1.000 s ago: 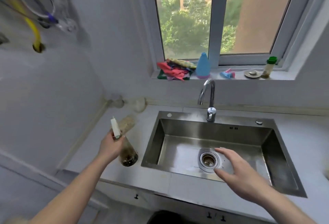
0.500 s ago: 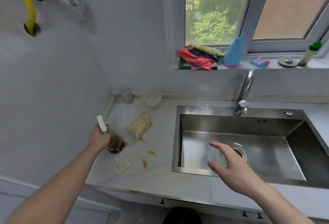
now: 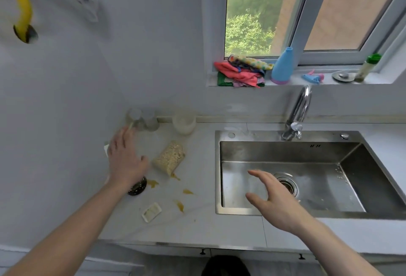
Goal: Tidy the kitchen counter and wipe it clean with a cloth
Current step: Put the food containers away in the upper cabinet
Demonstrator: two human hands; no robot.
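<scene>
Left grip (image 3: pixel 126 159) open over dark jar (image 3: pixel 137 186); no legible labels.

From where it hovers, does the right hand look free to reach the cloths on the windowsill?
Probably yes. The right hand is open and holds nothing, and only the sink lies between it and the cloths; the faucet stands off to the side.

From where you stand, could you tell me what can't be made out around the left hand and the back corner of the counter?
- Bottle: head view, left hand covers all but its dark base; grip unclear.
- Jars in the corner: blurred, contents unreadable.
- Small white tray: too small to identify.
- Yellow hose: cut off by the top edge.
</scene>
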